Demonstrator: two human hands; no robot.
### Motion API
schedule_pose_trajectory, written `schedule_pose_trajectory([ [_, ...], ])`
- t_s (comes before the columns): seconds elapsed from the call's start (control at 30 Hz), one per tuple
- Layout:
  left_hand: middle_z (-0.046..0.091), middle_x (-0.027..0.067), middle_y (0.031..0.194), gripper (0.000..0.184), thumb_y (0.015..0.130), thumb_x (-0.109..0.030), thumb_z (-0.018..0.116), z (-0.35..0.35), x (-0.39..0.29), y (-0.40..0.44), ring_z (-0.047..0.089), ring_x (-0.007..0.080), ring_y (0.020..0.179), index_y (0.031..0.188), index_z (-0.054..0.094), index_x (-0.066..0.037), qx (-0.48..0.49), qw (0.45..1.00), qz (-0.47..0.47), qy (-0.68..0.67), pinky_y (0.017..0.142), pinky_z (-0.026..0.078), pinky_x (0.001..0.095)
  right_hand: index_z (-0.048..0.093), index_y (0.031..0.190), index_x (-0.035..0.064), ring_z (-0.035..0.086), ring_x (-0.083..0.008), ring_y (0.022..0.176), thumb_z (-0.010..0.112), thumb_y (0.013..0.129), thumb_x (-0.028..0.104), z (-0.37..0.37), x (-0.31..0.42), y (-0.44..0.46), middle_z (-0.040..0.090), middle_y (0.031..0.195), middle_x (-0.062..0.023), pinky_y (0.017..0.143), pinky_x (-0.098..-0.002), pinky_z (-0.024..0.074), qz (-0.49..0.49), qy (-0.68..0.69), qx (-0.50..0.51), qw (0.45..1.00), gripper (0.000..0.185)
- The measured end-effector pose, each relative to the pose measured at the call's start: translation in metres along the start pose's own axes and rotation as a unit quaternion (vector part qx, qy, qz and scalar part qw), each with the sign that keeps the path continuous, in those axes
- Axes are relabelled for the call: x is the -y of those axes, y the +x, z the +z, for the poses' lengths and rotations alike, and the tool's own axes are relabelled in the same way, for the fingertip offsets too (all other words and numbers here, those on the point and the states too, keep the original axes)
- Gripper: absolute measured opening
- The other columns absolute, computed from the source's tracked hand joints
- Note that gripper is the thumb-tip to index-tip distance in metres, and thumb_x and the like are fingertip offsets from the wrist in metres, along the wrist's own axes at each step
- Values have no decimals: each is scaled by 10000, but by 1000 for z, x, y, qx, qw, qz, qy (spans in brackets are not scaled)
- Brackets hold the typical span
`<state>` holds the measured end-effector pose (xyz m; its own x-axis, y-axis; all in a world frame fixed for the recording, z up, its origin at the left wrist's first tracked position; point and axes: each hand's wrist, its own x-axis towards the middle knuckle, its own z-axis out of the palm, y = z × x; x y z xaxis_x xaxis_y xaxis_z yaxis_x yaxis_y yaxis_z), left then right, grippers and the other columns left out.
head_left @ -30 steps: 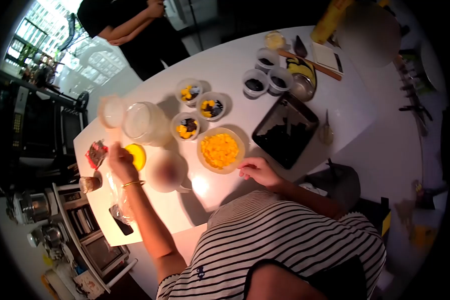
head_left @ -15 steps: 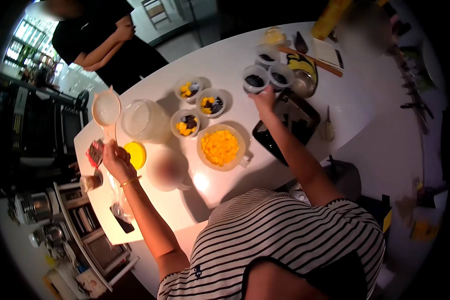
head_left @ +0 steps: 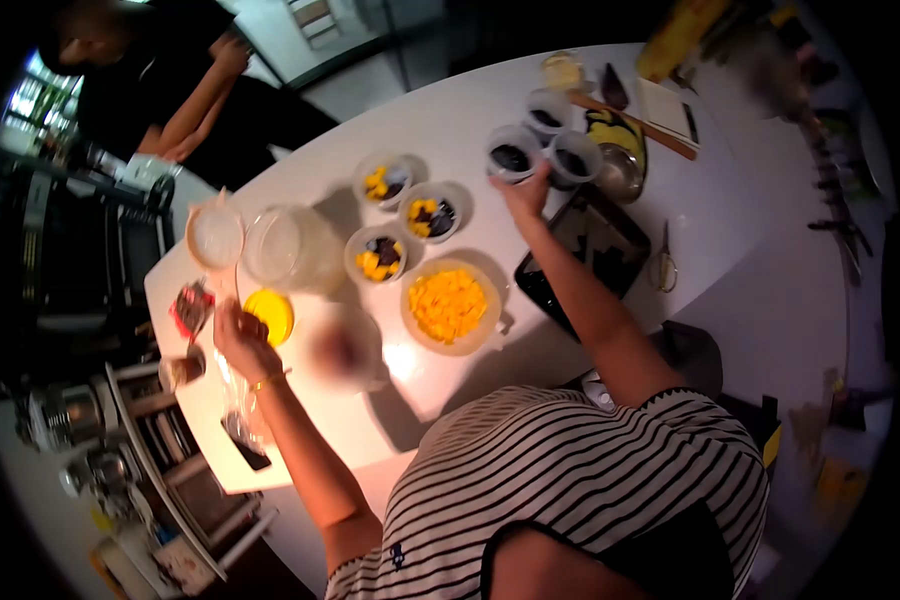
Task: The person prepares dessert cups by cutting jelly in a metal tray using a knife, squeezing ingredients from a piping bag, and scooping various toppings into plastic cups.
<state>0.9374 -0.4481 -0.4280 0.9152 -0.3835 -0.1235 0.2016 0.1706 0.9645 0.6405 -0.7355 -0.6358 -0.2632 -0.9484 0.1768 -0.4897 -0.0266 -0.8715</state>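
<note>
My left hand (head_left: 246, 338) is closed round the handle of a pale round strainer (head_left: 215, 236), held beside a large clear jar (head_left: 280, 248). At the far side my right hand (head_left: 523, 196) grips a clear plastic cup (head_left: 511, 154) with dark pieces inside. Two similar cups, a nearer cup (head_left: 575, 158) and a farther cup (head_left: 548, 112), stand against it. Between my hands, three cups (head_left: 406, 222) hold yellow cubes and dark pieces. A bowl of yellow fruit cubes (head_left: 448, 306) is nearer me, beside a blurred container with reddish contents (head_left: 342, 345).
A black tray (head_left: 625, 225) lies by my right forearm, with scissors (head_left: 665, 262) to its right and a metal bowl (head_left: 620, 172) beyond. A yellow lid (head_left: 273, 316) and a red packet (head_left: 191, 308) are near my left hand. Another person (head_left: 185, 110) stands across the table.
My left hand and the strainer have come slightly lower in the view. My right hand stays at the same cup. The person across the table has shifted left and moved their arms.
</note>
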Motion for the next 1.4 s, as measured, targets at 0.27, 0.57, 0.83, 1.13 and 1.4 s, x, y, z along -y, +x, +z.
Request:
schedule_pose_trajectory([
  [0.27, 320, -74, 475, 232, 877, -138, 523, -4, 29, -1, 216, 12, 373, 656, 454, -125, -4, 998, 13, 65, 344, 137, 187, 211, 1316, 122, 455, -331, 1110, 820, 483, 125, -56, 32, -20, 477, 1218, -141, 930, -387, 383, -19, 32, 181, 983, 1032],
  [0.57, 352, -43, 462, 186, 886, -161, 496, 6, 50, 1, 230, 27, 347, 715, 515, -89, -10, 988, -24, 149, 321, 144, 196, 344, 1254, 110, 442, -328, 1119, 843, 442, 217, -15, 30, 4, 492, 1184, -117, 949, -414, 357, -104, 67, 237, 964, 959],
  [0.83, 352, -41, 473, 194, 879, -129, 494, 11, 46, 0, 212, 26, 371, 691, 493, -82, -36, 991, 38, 119, 349, 140, 189, 428, 1147, 89, 469, -326, 1053, 846, 426, 201, -34, 68, -5, 511, 1104, -113, 910, -416, 380, -183, 60, 213, 958, 841],
  [1.13, 362, -58, 487, 238, 875, -137, 538, -4, 53, 2, 236, 15, 364, 644, 486, -112, -46, 987, 60, 139, 344, 134, 193, 390, 1203, 38, 491, -270, 1068, 878, 456, 187, -76, 155, -43, 476, 1135, -135, 914, -352, 400, -300, 104, 206, 926, 905],
  [1.4, 344, -61, 459, 274, 870, -161, 571, -24, 65, 13, 260, 18, 361, 627, 451, -122, 15, 990, -2, 138, 341, 146, 191, 385, 1203, 26, 517, -254, 1047, 876, 464, 196, -75, 188, -74, 479, 1133, -123, 899, -342, 416, -332, 129, 220, 908, 903],
])
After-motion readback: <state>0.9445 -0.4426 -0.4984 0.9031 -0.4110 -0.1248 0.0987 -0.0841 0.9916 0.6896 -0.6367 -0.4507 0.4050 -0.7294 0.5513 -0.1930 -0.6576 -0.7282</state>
